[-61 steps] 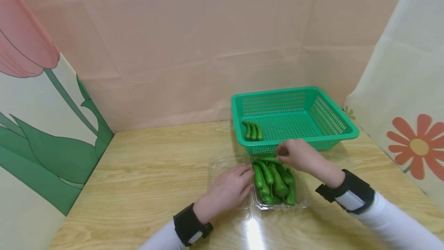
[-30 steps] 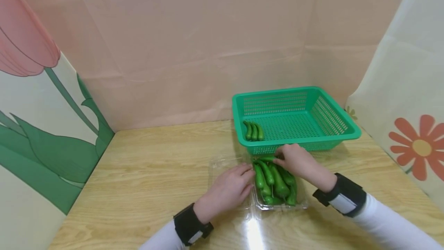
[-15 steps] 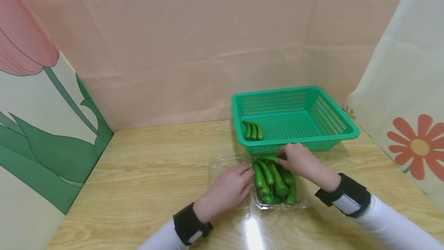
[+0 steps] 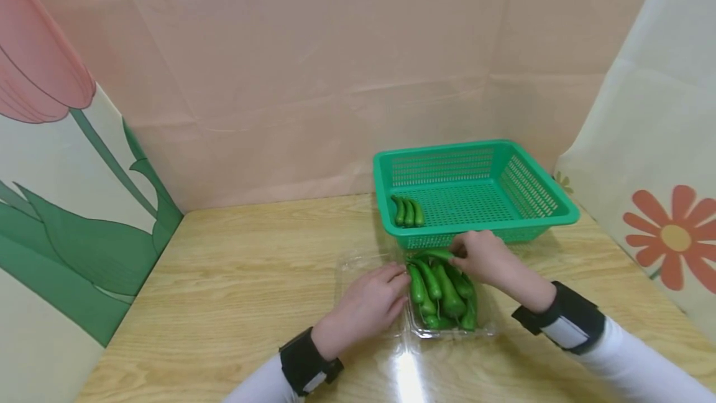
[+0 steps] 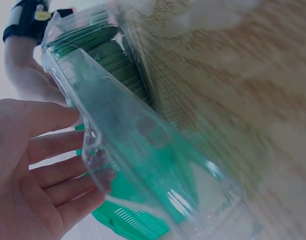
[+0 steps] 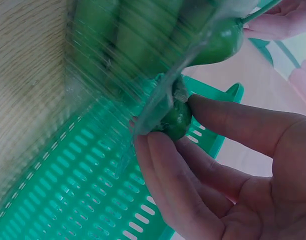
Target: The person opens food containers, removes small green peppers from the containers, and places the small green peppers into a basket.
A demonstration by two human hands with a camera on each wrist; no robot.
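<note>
A clear plastic clamshell box [image 4: 447,334] stands on the table, its lid [image 4: 348,269] folded out to the left. Long green chili peppers [image 4: 450,297] fill the box, most lying lengthwise. My right hand [image 4: 485,260] pinches a green chili pepper [image 6: 177,121] that lies crosswise at the far end of the box. In the right wrist view the thumb and fingers close on its end beside the clear wall. My left hand [image 4: 366,305] rests at the box's left side over the lid. Its fingers [image 5: 63,172], loosely extended, touch the clear plastic edge in the left wrist view.
Right behind the box stands a green plastic basket [image 4: 475,229], with three small green peppers [image 4: 409,211] in its front left corner. The wooden table [image 4: 240,266] extends to the left. A pink cloth backdrop [image 4: 268,111] rises behind, with flower-printed panels at both sides.
My right hand has shifted slightly at the far end of the box, moving a little to the right over the last second with the crosswise pepper. The left hand has stayed in place.
</note>
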